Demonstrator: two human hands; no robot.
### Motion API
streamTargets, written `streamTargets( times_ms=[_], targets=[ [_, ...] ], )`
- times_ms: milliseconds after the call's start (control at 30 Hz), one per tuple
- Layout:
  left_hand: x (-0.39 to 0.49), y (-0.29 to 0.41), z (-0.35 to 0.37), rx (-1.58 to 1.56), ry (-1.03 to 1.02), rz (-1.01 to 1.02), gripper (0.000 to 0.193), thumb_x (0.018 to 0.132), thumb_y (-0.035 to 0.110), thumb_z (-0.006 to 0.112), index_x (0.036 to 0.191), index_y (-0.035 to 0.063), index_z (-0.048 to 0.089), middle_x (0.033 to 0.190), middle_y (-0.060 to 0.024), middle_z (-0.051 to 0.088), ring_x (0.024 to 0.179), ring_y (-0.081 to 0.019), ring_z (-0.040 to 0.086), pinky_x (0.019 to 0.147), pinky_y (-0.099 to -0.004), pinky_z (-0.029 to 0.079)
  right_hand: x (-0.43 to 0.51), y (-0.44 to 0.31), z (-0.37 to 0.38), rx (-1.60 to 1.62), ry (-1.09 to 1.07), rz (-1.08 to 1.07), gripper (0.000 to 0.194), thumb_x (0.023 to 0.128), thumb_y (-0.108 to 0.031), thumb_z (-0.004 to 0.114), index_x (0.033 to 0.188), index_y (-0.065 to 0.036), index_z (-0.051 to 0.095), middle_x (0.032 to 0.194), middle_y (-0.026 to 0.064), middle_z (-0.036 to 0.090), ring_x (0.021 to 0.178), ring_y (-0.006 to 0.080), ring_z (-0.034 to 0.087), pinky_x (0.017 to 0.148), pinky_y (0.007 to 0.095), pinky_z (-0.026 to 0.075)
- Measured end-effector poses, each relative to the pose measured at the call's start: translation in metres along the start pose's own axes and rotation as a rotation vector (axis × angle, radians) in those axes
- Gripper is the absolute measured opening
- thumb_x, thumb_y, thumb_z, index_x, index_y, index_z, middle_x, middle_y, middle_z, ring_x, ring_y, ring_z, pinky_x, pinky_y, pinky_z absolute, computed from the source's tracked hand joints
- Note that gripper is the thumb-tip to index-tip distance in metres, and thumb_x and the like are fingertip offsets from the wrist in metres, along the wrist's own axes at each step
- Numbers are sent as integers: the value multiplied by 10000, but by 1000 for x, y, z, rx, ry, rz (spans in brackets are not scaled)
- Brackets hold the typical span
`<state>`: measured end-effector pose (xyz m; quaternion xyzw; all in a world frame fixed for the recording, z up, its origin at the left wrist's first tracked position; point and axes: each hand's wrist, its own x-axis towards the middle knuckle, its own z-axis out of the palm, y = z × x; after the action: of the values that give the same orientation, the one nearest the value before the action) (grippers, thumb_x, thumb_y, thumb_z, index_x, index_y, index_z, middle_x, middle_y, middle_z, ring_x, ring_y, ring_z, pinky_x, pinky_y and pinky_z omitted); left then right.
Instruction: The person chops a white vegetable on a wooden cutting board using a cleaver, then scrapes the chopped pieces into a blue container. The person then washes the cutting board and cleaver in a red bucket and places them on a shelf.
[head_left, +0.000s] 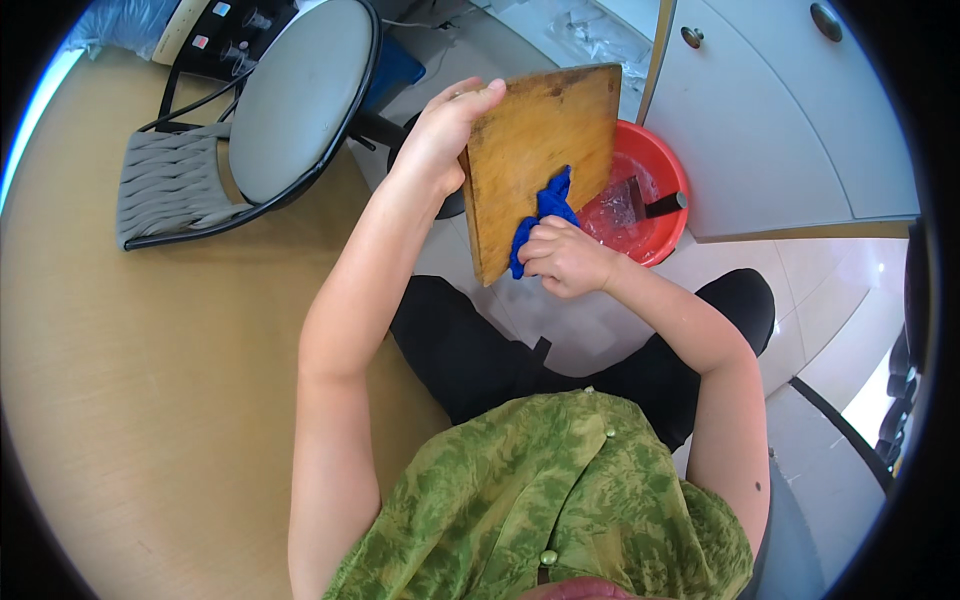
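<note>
A worn wooden cutting board (536, 142) is held up at a tilt in front of me, its surface stained dark near the top edge. My left hand (442, 131) grips the board's left edge, with the thumb over its face. Bunched in my right hand (566, 259) is a blue cloth (555, 199), which lies against the lower part of the board. Behind the board's right side a red plastic basin (675, 169) with water in it stands on the floor. A cleaver (660, 205) rests in the basin with its dark handle towards the rim; the board hides part of the basin.
To my left is a wide tan tabletop (150, 375). Beyond it stands a grey round-seat chair (304, 105) with a woven back. White cabinet doors (757, 112) with round knobs rise behind the basin. Clear plastic wrapping (600, 37) lies at the back, above the tiled floor (817, 277).
</note>
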<state>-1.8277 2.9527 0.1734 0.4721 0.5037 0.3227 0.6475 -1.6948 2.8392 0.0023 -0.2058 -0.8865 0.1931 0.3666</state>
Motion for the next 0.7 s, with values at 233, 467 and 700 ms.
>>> streamTargets(
  times_ms=[233,467,700],
  targets=[
    [-17,5,-15,41,-6,47,805,794,302,714,1374,-56,286,1283,-228,453,1183,-289,462,948,-392,413,-47,50,26,-23,-49,302,189,591,-52,591,768,-75,655,900,27,598,914,229,518,822,357,394],
    [-22,7,-43,-39,-14,-4,551,871,288,626,1269,-49,449,1196,-166,548,1111,-236,527,913,-353,438,-77,107,73,-149,-113,827,327,670,-50,592,988,-81,660,1038,82,598,1084,261,506,914,394,423],
    [-40,-11,-60,-36,-34,-30,589,878,278,619,1302,-63,394,1226,-192,520,1136,-258,515,934,-370,441,-99,146,101,-105,-361,1551,461,733,-176,623,1182,-87,572,1174,163,595,1047,297,586,946,369,450]
  ],
)
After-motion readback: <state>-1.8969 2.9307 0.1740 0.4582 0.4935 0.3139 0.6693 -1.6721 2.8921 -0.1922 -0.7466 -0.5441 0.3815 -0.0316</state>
